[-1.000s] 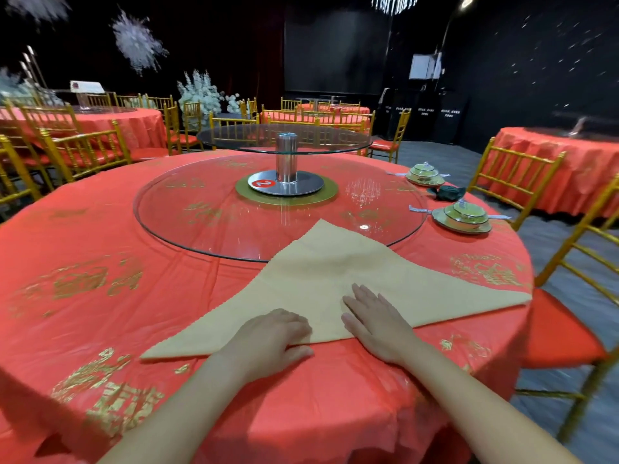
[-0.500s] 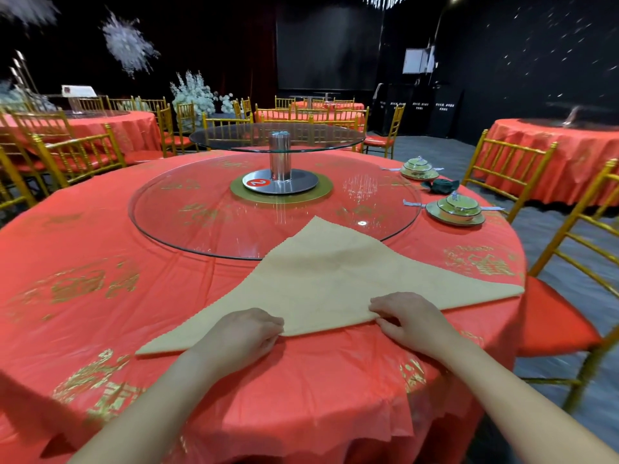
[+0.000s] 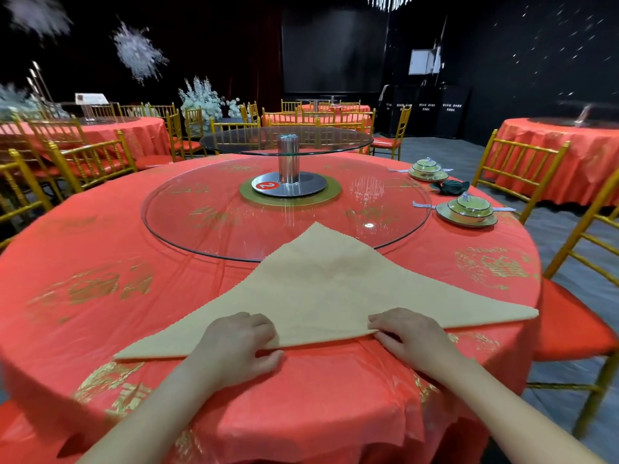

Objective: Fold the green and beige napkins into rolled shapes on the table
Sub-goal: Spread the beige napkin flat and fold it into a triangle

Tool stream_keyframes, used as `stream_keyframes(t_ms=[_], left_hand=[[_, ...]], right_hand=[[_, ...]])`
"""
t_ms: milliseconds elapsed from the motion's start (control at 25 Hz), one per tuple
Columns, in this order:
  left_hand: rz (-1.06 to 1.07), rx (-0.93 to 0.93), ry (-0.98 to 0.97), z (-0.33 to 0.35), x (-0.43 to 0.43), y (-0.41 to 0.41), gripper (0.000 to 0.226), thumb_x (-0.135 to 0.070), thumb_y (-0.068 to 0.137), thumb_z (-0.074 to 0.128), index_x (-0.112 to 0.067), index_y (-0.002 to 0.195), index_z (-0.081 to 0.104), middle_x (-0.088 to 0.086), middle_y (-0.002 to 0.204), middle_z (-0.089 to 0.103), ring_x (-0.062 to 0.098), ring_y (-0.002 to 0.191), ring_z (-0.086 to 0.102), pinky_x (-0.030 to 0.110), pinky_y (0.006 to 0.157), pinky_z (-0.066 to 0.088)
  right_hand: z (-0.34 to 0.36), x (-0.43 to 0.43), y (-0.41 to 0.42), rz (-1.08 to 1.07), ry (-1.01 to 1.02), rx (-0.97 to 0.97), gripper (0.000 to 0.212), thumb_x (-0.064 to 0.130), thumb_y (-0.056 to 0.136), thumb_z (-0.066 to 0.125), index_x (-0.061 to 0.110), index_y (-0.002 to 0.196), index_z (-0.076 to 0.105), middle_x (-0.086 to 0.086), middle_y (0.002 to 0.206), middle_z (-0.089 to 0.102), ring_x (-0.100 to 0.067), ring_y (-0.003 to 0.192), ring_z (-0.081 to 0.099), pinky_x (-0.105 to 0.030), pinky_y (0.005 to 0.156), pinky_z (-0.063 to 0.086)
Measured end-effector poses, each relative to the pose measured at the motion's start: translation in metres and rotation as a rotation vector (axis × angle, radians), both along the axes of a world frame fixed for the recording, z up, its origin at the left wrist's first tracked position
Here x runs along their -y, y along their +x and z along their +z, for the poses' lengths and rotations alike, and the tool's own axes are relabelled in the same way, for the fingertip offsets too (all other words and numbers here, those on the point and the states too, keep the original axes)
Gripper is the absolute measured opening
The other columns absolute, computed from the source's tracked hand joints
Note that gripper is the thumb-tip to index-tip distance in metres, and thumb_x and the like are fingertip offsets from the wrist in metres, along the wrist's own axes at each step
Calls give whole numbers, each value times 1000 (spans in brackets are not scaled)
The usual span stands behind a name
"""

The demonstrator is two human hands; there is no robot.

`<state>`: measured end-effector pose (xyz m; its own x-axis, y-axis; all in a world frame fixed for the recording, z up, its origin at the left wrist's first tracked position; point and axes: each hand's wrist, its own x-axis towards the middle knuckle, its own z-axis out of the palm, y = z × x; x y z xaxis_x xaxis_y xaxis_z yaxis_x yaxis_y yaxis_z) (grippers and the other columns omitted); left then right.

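Hands sit apart on the near, folded edge of the beige cloth napkin [image 3: 318, 289], which is folded into a wide triangle. The left hand [image 3: 237, 343] and the right hand [image 3: 410, 336] each pinch that edge, fingers curled on top and thumb below. The napkin lies flat on the round table's red, gold-printed cloth [image 3: 100, 262], its far tip overlapping the clear glass turntable [image 3: 217, 229]. Farther right, the bunched dark green napkin [image 3: 450, 187] sits between two green lidded bowl sets [image 3: 467, 212].
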<state>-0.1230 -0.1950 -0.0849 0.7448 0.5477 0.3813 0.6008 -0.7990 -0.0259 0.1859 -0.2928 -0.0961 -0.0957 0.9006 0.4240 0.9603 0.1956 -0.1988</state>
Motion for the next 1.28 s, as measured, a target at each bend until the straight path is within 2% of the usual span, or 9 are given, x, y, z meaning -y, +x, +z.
stream_keyframes(t_ms=[80,280,400,560,680,800,960,1040,1280], left_hand=[[-4,-28,7,-1,5,20,32,-59,73,49,-29,72,59,-16,80,63,9,64,59,24,46,46],[-9,-128,-26,0,-2,23,28,-41,82,40,-26,74,62,-15,83,66,12,71,63,27,50,51],[9,-130,-24,9,12,26,28,-44,82,39,-23,70,54,-9,77,62,16,69,63,24,49,40],[385,-68,-130,18,31,72,47,-53,94,27,-23,93,64,-1,100,59,25,93,61,30,67,39],[540,-120,-173,17,29,90,45,-52,95,28,-21,112,56,2,114,52,27,104,52,33,75,42],[566,-204,-169,5,29,94,46,-49,95,26,-21,126,45,4,125,48,26,115,42,38,83,36],[513,-140,-382,-8,19,91,60,-47,96,19,-16,148,17,6,157,11,23,145,4,46,114,7],[491,-123,-430,-10,16,90,61,-47,96,18,-17,149,11,3,159,0,21,146,-5,48,116,2],[489,-88,-421,-14,16,88,59,-47,95,19,-21,148,14,2,159,1,23,146,-3,50,115,4]], right_hand=[[-1,0,-3,-36,-43,-24,35,49,79,43,32,95,69,16,97,70,-8,91,66,-25,69,55],[5,8,3,-101,-142,-61,37,48,82,46,27,106,66,12,108,68,-11,105,61,-30,83,49],[10,9,-12,-102,-192,-65,33,51,86,47,28,102,65,13,111,65,-9,108,58,-29,85,47],[13,-12,-67,-37,-235,-121,37,34,98,37,23,129,53,3,142,47,-11,133,39,-29,107,33],[15,-30,-85,-131,-228,-142,43,29,100,30,16,141,37,-7,152,30,-16,142,22,-30,113,20],[6,-32,-88,-209,-349,-35,51,36,100,24,20,148,20,-5,158,12,-17,145,6,-35,116,8],[0,-31,-83,-213,-445,45,57,46,99,19,25,150,6,0,159,-1,-15,146,-4,-36,117,-2],[-1,-30,-75,-223,-452,44,60,53,97,20,29,150,5,2,159,-3,-14,145,-6,-36,117,-3],[0,-16,-6,-362,-498,46,63,62,93,16,37,149,3,5,158,-5,-14,145,-6,-37,118,-2]])
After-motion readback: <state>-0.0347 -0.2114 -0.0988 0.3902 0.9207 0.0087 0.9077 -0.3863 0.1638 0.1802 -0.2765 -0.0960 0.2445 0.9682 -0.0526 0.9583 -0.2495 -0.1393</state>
